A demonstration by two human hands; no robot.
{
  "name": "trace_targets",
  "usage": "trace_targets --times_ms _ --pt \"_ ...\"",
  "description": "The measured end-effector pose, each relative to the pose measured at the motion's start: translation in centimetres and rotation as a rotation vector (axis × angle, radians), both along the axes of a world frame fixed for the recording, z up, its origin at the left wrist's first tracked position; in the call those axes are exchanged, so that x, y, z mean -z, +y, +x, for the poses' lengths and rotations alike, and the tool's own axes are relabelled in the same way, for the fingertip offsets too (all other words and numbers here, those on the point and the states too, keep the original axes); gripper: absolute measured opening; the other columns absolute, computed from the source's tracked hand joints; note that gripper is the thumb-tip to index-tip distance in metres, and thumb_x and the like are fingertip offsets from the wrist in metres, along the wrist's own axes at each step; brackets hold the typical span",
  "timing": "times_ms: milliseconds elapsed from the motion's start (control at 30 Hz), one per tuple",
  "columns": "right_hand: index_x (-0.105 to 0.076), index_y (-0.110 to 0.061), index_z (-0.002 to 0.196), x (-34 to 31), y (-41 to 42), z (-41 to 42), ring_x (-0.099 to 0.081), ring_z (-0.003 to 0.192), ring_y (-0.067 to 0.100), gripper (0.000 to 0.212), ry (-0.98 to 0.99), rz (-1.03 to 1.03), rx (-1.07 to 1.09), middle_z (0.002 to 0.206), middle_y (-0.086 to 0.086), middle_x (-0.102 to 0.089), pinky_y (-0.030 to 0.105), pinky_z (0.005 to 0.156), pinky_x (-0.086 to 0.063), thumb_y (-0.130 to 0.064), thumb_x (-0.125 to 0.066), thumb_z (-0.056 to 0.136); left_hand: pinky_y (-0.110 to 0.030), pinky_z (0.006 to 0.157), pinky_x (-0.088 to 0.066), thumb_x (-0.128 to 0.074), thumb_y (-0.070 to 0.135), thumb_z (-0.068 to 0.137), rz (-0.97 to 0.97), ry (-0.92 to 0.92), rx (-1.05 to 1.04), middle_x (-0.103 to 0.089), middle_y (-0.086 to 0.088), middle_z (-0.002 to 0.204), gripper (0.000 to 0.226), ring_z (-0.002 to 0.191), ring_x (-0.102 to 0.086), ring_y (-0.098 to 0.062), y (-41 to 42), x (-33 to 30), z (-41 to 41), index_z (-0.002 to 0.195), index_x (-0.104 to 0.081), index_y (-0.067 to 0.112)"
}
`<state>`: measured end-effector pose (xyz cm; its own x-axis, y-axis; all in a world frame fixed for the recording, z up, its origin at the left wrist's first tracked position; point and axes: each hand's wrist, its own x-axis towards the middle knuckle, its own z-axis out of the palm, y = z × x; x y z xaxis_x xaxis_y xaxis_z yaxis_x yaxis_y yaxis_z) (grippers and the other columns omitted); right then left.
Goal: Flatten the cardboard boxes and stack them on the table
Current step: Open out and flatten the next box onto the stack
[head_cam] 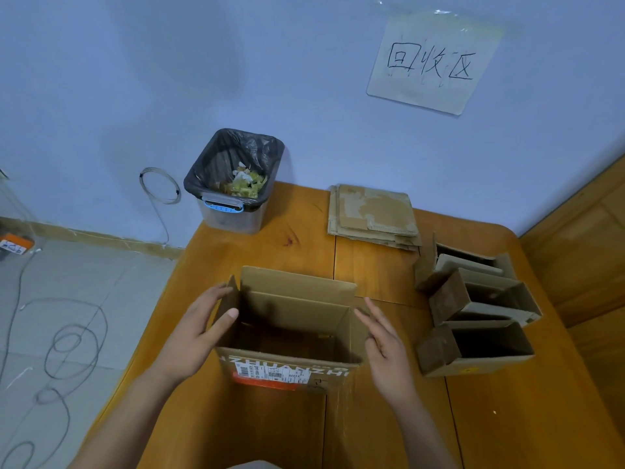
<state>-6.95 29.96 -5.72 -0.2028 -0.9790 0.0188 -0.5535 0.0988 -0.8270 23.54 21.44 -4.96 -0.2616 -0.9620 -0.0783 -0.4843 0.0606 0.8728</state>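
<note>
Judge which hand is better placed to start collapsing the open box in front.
Left, probably. The left hand already holds the open box by its left wall, thumb inside. The right hand is open, fingers straight beside the right wall, gripping nothing.

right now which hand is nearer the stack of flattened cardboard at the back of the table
Right. The right hand is beside the open box's right wall, on the same side as the flattened stack. The left hand holds the box's left flap, farther away.
</note>
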Motion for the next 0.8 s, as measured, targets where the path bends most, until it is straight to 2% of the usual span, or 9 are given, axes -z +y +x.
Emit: trace_targets --times_ms 100,167,233,300,400,467,533,633,800 --pt "-0.046 -0.037 0.132 -1.0 -0.3 0.3 -0.015 0.142 -0.002 0.045 -0.005 0.023 -0.015 0.149 -0.026 -0.024 0.025 0.116 -0.016 -0.009 -0.048 0.098 -0.032 0.113 -0.023 -0.038 0.079 0.074 -0.021 -0.080 0.113 -0.021 0.019 0.155 0.077 0.142 -0.018 -0.001 -0.2 -0.9 -0.5 0.139 -0.039 0.039" --pt "-0.043 -0.043 0.131 -1.7 -0.5 0.4 -0.012 0.143 -0.002 0.043 0.000 0.025 -0.026 0.150 -0.026 -0.023 0.035 0.119 -0.015 -0.018 -0.051 0.097 -0.034 0.113 -0.023 -0.039 0.084 0.071 -0.050 -0.174 0.198 -0.009 0.022 0.158 0.085 0.145 -0.008 -0.001 -0.4 -1.5 -0.8 0.143 -0.033 0.040" --pt "-0.036 -0.047 0.134 -2.5 -0.6 0.3 -0.005 0.143 -0.003 0.044 0.021 0.022 -0.057 0.152 -0.027 -0.018 0.041 0.119 -0.012 -0.034 -0.052 0.095 -0.037 0.116 -0.019 -0.036 0.093 0.062 -0.081 -0.284 0.292 0.009 0.025 0.157 0.102 0.145 0.009 0.000 -0.6 -2.1 -1.0 0.148 -0.023 0.039" --pt "-0.024 -0.048 0.141 -3.1 -0.7 0.2 0.005 0.143 -0.004 0.061 0.076 0.046 -0.145 0.154 -0.029 -0.007 0.041 0.118 -0.006 -0.061 -0.049 0.088 -0.042 0.119 -0.013 -0.034 0.100 0.053 -0.126 -0.444 0.400 0.027 0.023 0.153 0.119 0.142 0.026 0.000 -1.1 -2.4 -1.2 0.151 -0.007 0.039" --pt "0.002 -0.048 0.146 -3.7 -1.4 0.0 0.024 0.139 -0.005 0.100 0.242 0.153 -0.344 0.152 -0.031 0.018 0.040 0.114 0.003 -0.090 -0.040 0.065 -0.047 0.119 -0.002 -0.044 0.098 0.051 -0.153 -0.633 0.578 0.046 0.014 0.146 0.123 0.136 0.042 -0.008 -2.2 -2.6 -1.8 0.141 0.023 0.048" --pt "0.014 -0.047 0.145 -4.0 -2.3 0.1 0.031 0.137 -0.002 0.112 0.373 0.201 -0.449 0.150 -0.028 0.028 0.043 0.115 0.008 -0.095 -0.038 0.058 -0.046 0.116 0.009 -0.051 0.095 0.052 -0.149 -0.708 0.669 0.051 0.011 0.142 0.125 0.133 0.047 -0.013 -3.0 -2.9 -2.4 0.133 0.035 0.052" --pt "0.019 -0.045 0.145 -4.2 -3.2 0.2 0.035 0.135 0.001 0.118 0.483 0.235 -0.525 0.149 -0.023 0.034 0.046 0.116 0.011 -0.096 -0.037 0.055 -0.044 0.113 0.017 -0.055 0.092 0.054 -0.154 -0.764 0.727 0.052 0.006 0.142 0.127 0.131 0.048 -0.019 -3.8 -3.2 -3.5 0.131 0.038 0.053" --pt "0.024 -0.045 0.143 -4.3 -4.4 0.3 0.041 0.133 0.006 0.119 0.560 0.304 -0.590 0.145 -0.018 0.043 0.051 0.116 0.013 -0.088 -0.050 0.059 -0.047 0.112 0.020 -0.062 0.086 0.057 -0.108 -0.796 0.773 0.053 0.002 0.141 0.128 0.130 0.050 -0.025 -4.6 -3.5 -5.0 0.130 0.037 0.054" --pt "0.033 -0.048 0.136 -4.6 -6.2 0.7 0.047 0.129 0.016 0.124 0.670 0.387 -0.646 0.140 -0.010 0.051 0.049 0.110 0.022 -0.078 -0.063 0.064 -0.055 0.113 0.022 -0.069 0.080 0.058 -0.038 -0.886 0.835 0.055 0.000 0.139 0.134 0.127 0.051 -0.029 -5.2 -3.8 -6.7 0.140 0.031 0.048"
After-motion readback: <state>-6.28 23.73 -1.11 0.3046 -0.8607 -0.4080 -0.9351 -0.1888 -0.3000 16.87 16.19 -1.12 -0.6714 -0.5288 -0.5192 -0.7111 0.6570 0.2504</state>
